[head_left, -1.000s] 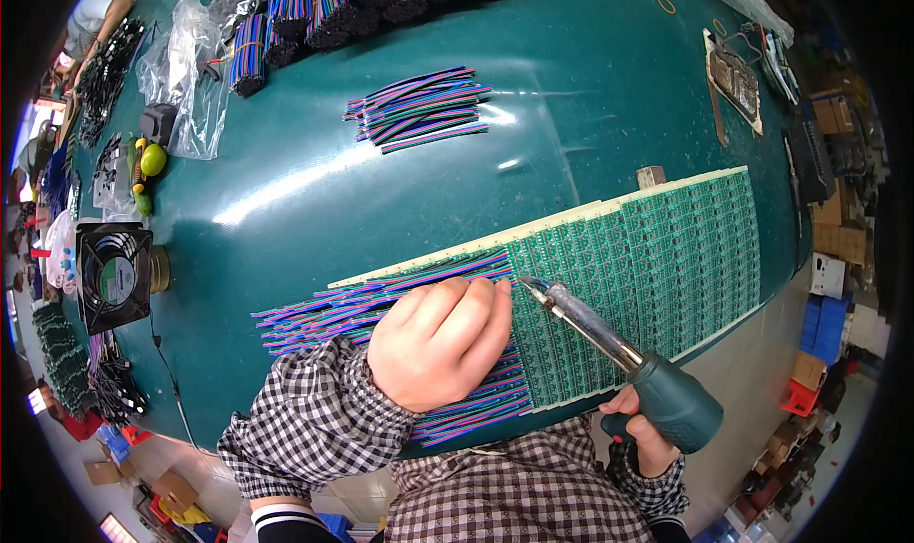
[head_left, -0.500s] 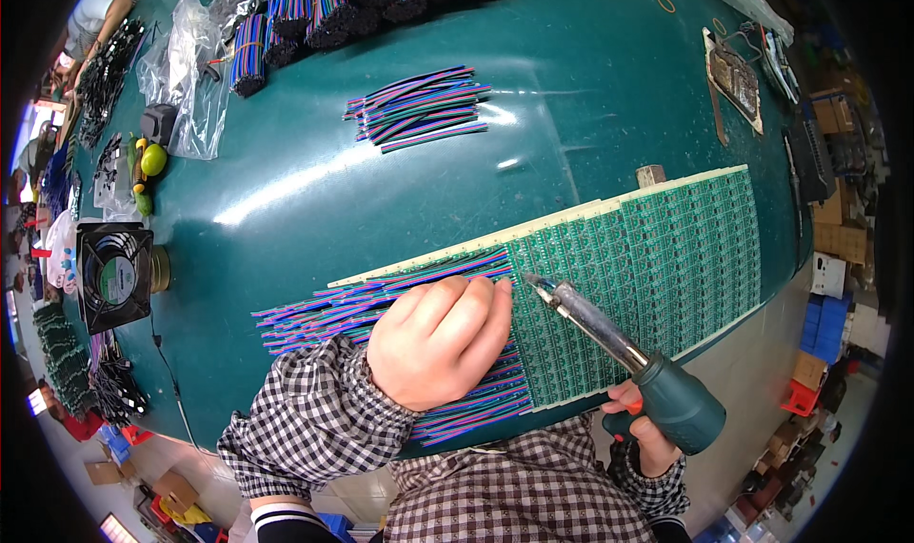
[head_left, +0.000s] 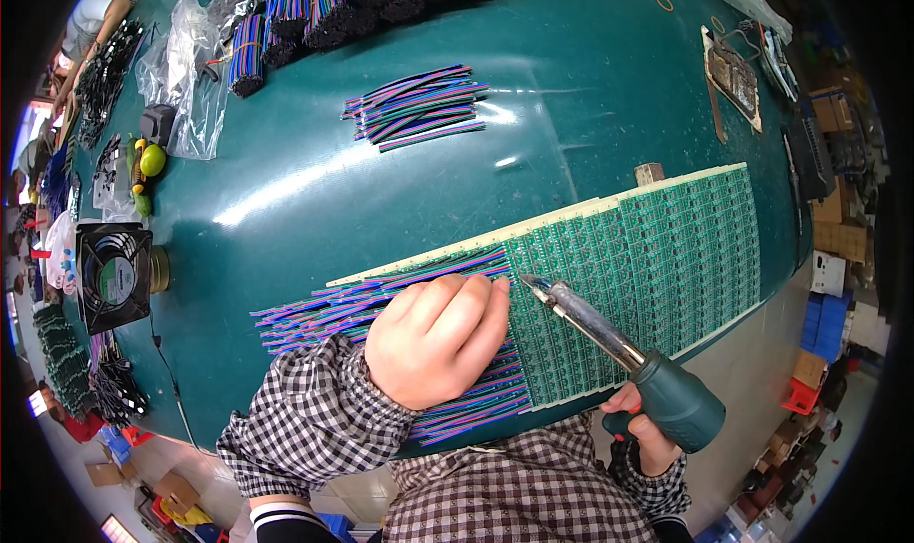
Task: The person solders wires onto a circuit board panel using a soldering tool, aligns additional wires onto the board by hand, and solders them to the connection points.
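My left hand [head_left: 433, 338] is closed, palm down, over rows of striped ribbon wires [head_left: 466, 410], pinching wire at the edge of a green circuit board panel [head_left: 657, 267]. The pinched end is mostly hidden by the fingers. Several wires in blue, pink, black and green lie side by side, their right ends along the board. My right hand [head_left: 647, 434] grips a soldering iron [head_left: 676, 400] with a dark green pistol-shaped body. Its metal barrel slants up and left, and the tip is at the board just right of my left fingertips.
A loose pile of ribbon wires [head_left: 419, 110] lies farther back, with tied wire bundles [head_left: 381, 0] behind it. A black fan [head_left: 114, 276] stands at the left, near plastic bags [head_left: 186, 77]. At the far right sits a soiled metal tray [head_left: 733, 81]. A small block [head_left: 649, 174] touches the panel's back edge.
The soldering iron's tip has shifted very slightly left and down, closer to my left fingertips. My left hand has barely moved.
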`<state>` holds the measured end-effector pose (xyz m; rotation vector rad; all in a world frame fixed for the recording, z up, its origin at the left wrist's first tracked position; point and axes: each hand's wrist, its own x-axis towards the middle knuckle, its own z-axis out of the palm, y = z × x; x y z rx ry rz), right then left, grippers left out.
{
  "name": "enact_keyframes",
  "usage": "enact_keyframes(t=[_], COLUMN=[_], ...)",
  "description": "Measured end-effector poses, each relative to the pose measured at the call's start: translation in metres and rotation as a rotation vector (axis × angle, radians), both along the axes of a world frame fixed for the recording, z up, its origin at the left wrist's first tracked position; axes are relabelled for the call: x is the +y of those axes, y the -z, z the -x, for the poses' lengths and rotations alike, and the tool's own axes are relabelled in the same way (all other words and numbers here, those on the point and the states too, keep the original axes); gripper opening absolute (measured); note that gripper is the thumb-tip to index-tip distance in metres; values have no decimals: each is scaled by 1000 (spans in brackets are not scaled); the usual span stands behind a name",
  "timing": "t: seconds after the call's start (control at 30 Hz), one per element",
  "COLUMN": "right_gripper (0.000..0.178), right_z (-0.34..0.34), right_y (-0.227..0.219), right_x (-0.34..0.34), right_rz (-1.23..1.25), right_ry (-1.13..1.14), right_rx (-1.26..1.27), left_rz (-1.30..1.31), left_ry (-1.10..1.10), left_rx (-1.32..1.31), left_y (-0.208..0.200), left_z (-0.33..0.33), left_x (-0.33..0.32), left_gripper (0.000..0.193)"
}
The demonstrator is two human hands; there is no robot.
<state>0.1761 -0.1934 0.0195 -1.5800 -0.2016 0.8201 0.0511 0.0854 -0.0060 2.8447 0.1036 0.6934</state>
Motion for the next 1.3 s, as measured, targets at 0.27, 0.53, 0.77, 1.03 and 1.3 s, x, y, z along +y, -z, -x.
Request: enact_keyframes(t=[0.27,0.53,0.77,1.03,1.3], right_gripper=[55,57,57,57,55], right_z=[0,0,0,0,2], right_y=[1,1,1,-2,2], right_x=[-2,-4,-2,-3,-4], right_rz=[8,20,21,52,4], right_ry=[-2,-27,-32,-46,-4], right_rx=[-6,-6,-9,-15,-38], left_rz=[-2,-59,-84,-75,-76], left_ry=[-10,-20,-22,-10,-12], left_rx=[-21,-42,-42,-41,-44], left_y=[-1,1,0,-1,0], left_z=[-1,-2,-3,-3,-3], left_x=[-1,-4,-4,-3,-3], left_gripper=[33,33,32,32,31])
